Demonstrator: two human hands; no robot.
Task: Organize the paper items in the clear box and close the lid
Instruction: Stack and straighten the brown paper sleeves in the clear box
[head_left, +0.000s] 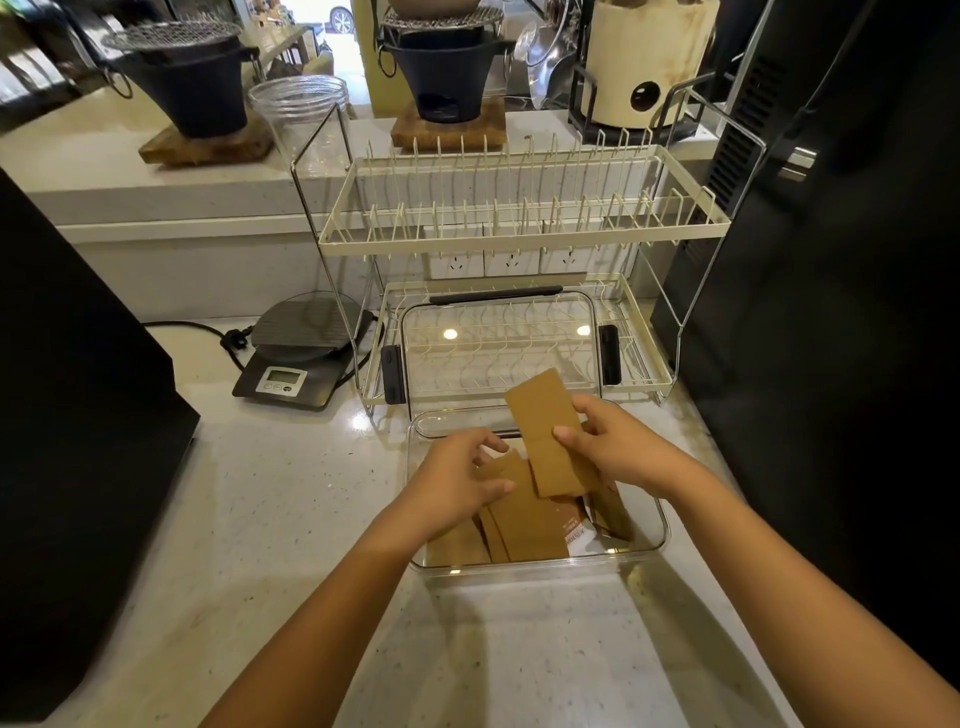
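A clear plastic box (655, 545) sits on the pale counter in front of me, holding several brown paper sleeves (524, 525) lying loosely at angles. My right hand (610, 447) holds one brown paper sleeve (550, 431) tilted up above the box's far side. My left hand (460, 478) reaches into the box on the left, thumb and fingers pinching the top edge of the loose sleeves. The clear lid (498, 343) with black latches leans in the lower tier of the dish rack just behind the box.
A cream two-tier dish rack (519, 228) stands behind the box. A digital kitchen scale (296, 358) sits to its left with a black cord. Large black appliances flank both sides (78, 441), (831, 312). Black stoves and a clear jar (301, 119) stand on the raised ledge.
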